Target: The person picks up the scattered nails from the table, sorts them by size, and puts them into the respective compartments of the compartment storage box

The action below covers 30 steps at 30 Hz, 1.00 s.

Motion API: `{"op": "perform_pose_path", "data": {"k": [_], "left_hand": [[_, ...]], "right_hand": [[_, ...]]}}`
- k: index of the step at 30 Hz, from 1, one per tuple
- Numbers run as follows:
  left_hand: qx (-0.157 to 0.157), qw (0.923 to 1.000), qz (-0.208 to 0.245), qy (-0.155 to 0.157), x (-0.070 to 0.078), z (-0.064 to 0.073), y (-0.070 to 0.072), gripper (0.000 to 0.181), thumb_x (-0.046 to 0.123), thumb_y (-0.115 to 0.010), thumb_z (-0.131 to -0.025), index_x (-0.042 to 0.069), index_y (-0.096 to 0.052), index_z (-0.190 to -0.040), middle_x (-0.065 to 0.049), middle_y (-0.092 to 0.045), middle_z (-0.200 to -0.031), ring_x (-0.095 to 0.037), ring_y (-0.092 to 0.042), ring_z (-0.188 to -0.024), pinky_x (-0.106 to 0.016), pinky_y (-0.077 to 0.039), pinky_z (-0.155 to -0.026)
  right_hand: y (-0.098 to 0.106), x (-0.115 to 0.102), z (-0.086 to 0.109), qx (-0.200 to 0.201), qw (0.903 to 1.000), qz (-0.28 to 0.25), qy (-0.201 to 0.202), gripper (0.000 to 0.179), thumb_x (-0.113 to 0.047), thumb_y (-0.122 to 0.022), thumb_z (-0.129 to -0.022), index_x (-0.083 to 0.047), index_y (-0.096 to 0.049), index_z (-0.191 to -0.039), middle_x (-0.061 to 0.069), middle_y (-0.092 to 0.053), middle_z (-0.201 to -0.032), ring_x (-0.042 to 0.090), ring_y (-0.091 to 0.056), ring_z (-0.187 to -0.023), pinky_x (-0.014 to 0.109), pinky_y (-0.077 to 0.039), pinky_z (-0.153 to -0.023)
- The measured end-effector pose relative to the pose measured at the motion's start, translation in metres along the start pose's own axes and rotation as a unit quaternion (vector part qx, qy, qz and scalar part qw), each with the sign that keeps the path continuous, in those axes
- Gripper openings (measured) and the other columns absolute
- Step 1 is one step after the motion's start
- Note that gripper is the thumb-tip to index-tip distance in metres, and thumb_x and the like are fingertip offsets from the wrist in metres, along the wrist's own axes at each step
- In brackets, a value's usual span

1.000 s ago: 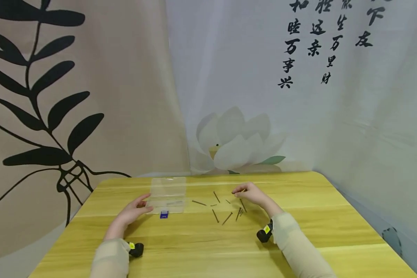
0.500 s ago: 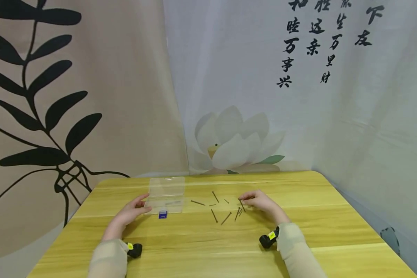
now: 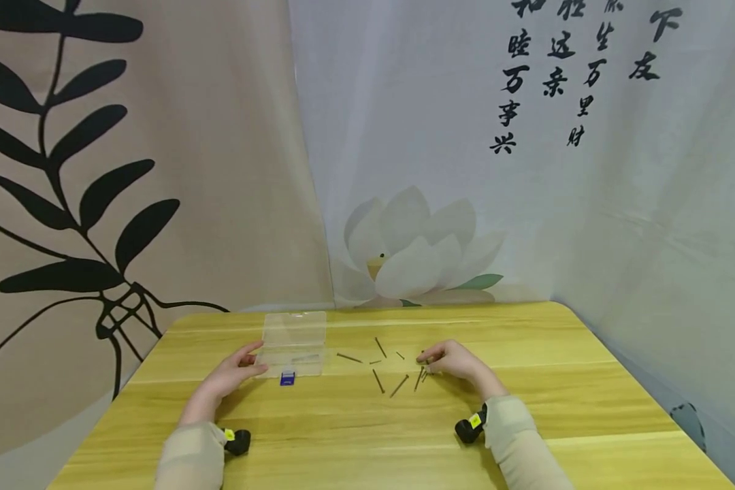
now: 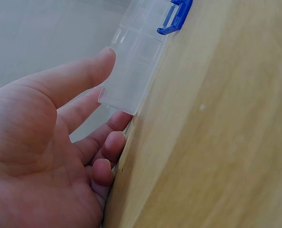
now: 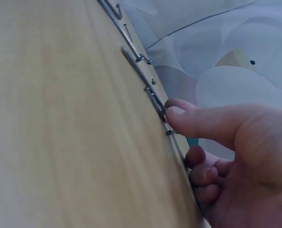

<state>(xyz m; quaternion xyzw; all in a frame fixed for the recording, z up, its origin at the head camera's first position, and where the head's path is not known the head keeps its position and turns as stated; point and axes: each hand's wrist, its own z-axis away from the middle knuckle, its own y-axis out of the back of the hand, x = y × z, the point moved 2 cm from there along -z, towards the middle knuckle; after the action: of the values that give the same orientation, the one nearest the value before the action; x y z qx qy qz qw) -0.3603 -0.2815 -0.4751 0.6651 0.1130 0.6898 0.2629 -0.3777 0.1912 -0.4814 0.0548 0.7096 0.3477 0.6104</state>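
Observation:
My left hand (image 3: 229,376) rests at the left end of a clear plastic box (image 3: 294,329), its lid raised at the back and a blue latch (image 3: 287,379) in front. In the left wrist view the thumb overlaps the box wall (image 4: 131,78), and the other fingers lie beside its lower corner. My right hand (image 3: 456,361) is low over the right side of a scatter of nails. Its thumb and index finger pinch at a nail (image 5: 168,133), mostly hidden by the fingertips. Close by lie other dark nails (image 3: 419,378).
Several more nails lie spread between box and right hand, including one nail (image 3: 349,357) close to the box, one nail (image 3: 379,381) nearer the front and a small nail (image 3: 400,355). The wooden table (image 3: 343,442) backs onto a printed curtain (image 3: 239,170).
My right hand has come down and toward me from above the far nails, then slightly left, with its fingers now covering most of a long nail. The left hand and box stay put.

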Motion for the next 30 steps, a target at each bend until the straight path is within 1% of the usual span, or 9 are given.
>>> {"op": "perform_pose_path", "data": {"k": [2,5,13,18,22,25,30], "left_hand": [[0.001,1.0,-0.001,0.0,0.0003,-0.0007,0.0,0.071,0.026,-0.063,-0.096,0.002,-0.027,-0.151,-0.03,-0.035,-0.137,-0.042,-0.037,-0.123,-0.056,-0.037,-0.094],[0.004,1.0,0.002,0.0,-0.0006,-0.001,-0.0007,0.071,0.025,-0.064,-0.095,0.002,-0.028,-0.151,-0.03,-0.036,-0.137,-0.042,-0.037,-0.123,-0.056,-0.036,-0.095],[0.003,1.0,-0.004,-0.002,-0.0005,-0.002,-0.0011,0.071,0.026,-0.064,-0.095,0.001,-0.027,-0.151,-0.031,-0.036,-0.137,-0.043,-0.037,-0.124,-0.058,-0.035,-0.096],[0.005,1.0,0.006,-0.005,-0.0011,-0.0017,-0.0011,0.072,0.026,-0.065,-0.095,0.0,-0.028,-0.151,-0.031,-0.035,-0.137,-0.043,-0.036,-0.124,-0.058,-0.034,-0.097],[0.007,1.0,0.006,0.0,-0.0027,-0.0016,-0.0018,0.072,0.026,-0.065,-0.095,0.001,-0.028,-0.151,-0.029,-0.036,-0.136,-0.041,-0.037,-0.122,-0.056,-0.035,-0.097],[0.007,1.0,0.003,0.001,-0.0037,-0.0019,-0.0026,0.071,0.026,-0.065,-0.095,0.001,-0.028,-0.151,-0.029,-0.037,-0.135,-0.04,-0.039,-0.121,-0.055,-0.035,-0.097],[0.01,0.9999,0.003,-0.006,-0.0048,-0.0029,-0.0023,0.072,0.026,-0.065,-0.095,0.001,-0.028,-0.151,-0.03,-0.036,-0.135,-0.041,-0.038,-0.121,-0.056,-0.036,-0.096]], "right_hand": [[-0.0002,-0.0017,0.0002,0.002,1.0,0.004,0.005,0.023,-0.001,-0.069,-0.086,0.002,-0.072,-0.109,0.017,-0.068,-0.112,0.039,-0.054,-0.117,0.047,-0.047,-0.092],[-0.0005,-0.0036,0.0007,0.006,0.9999,0.009,0.009,0.021,0.001,-0.07,-0.085,0.002,-0.073,-0.106,0.016,-0.069,-0.109,0.039,-0.055,-0.118,0.047,-0.046,-0.093],[-0.0017,-0.0017,0.0006,0.012,0.9997,0.014,0.014,0.017,0.003,-0.069,-0.084,0.002,-0.076,-0.1,0.014,-0.071,-0.103,0.037,-0.059,-0.111,0.048,-0.047,-0.092],[-0.0026,0.0001,-0.0008,0.026,0.9994,0.024,0.004,0.013,0.002,-0.071,-0.084,-0.001,-0.077,-0.095,0.011,-0.071,-0.101,0.034,-0.06,-0.107,0.049,-0.046,-0.091],[-0.0028,0.0009,-0.0001,0.029,0.9992,0.026,-0.001,0.01,0.001,-0.072,-0.083,-0.002,-0.078,-0.091,0.009,-0.071,-0.098,0.031,-0.061,-0.102,0.048,-0.047,-0.09],[-0.0033,0.0026,0.0008,0.032,0.9991,0.027,-0.001,0.009,0.001,-0.072,-0.083,-0.003,-0.078,-0.09,0.008,-0.07,-0.097,0.029,-0.061,-0.1,0.047,-0.047,-0.089],[-0.0025,0.0037,-0.0005,0.036,0.9981,0.05,0.01,0.008,-0.002,-0.071,-0.085,-0.006,-0.077,-0.088,0.002,-0.063,-0.094,0.024,-0.057,-0.097,0.046,-0.045,-0.088]]}}
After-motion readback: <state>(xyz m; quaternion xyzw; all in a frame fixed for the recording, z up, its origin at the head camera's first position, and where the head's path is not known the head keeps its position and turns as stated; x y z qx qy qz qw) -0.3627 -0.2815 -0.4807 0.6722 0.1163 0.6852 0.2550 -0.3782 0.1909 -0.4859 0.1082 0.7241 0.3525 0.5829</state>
